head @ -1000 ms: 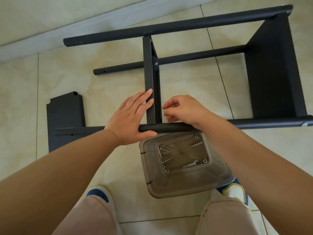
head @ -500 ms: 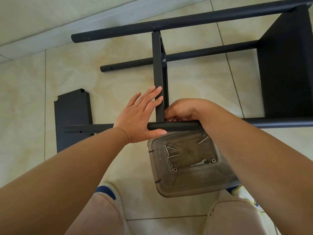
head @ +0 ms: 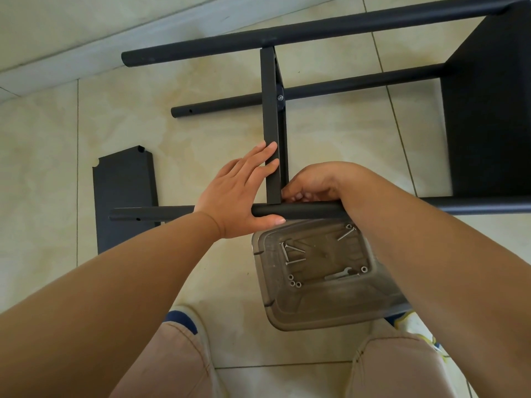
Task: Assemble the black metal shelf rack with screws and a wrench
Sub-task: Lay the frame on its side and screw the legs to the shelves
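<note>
Black metal makes up the partly built shelf rack (head: pixel 485 116), which is seen lying on its side on the pale tiled floor (head: pixel 201 130), filling the upper and right parts of the frame. The near tube (head: pixel 301 211) runs across the middle of the frame, and a narrow shelf panel (head: pixel 271 124) stands on edge from it toward the far tube (head: pixel 287 31) at the top. The left hand (head: pixel 238 193) is laid flat against the left face of that panel, fingers straight and close together, with the thumb stretched along the underside of the near tube. The right hand (head: pixel 313 182) is held at the corner where panel and near tube meet, its fingers curled downward; whether anything is pinched between them cannot be told, since the fingertips are hidden behind the tube. A second, loose shelf panel (head: pixel 123 196) is seen flat on the floor at the left, partly under the end of the near tube. Just below the hands, in the lower centre, a clear plastic tub (head: pixel 316 308) is placed, in which several long screws (head: pixel 293 252), a few small washers or nuts (head: pixel 294 282) and a small flat wrench (head: pixel 339 274) are scattered. At the bottom edge, knees in beige trousers (head: pixel 178 366) and a shoe with a blue collar (head: pixel 184 320) are visible.
</note>
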